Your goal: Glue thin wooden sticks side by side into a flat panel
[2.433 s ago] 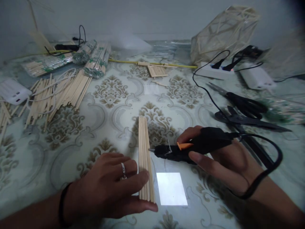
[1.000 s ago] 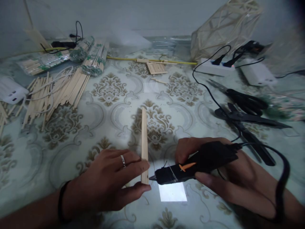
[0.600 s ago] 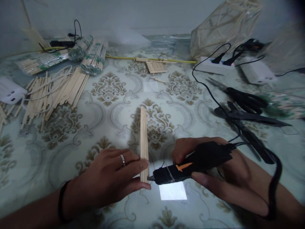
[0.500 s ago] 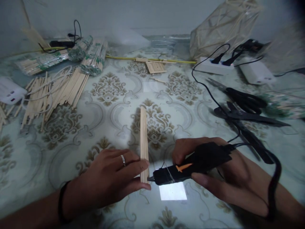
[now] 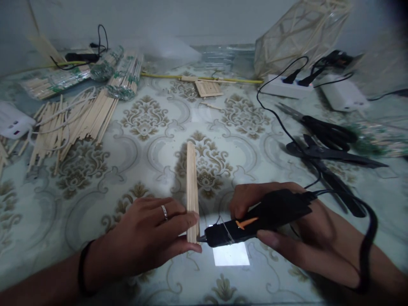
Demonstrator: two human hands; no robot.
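My left hand [image 5: 159,231], with a ring and a black wristband, grips the near end of a narrow bundle of wooden sticks [image 5: 191,182]. The sticks lie side by side, pointing away from me. In my right hand [image 5: 299,229] is a black hot glue gun [image 5: 255,219] with an orange trigger-like part and a cord at its back. Its metal nozzle meets the right side of the bundle, close to my left fingertips. Whether glue is coming out is too small to see.
Loose wooden sticks [image 5: 86,119] and wrapped stick packs [image 5: 126,74] lie at the left. Scissors [image 5: 325,129] and black pliers [image 5: 334,155] rest at the right, below a white power strip [image 5: 287,87]. A small stick panel [image 5: 208,89] sits near a yellow rod [image 5: 236,80].
Almost nothing differs. The near end of the bundle has shifted very slightly, and the nozzle stays against its side.
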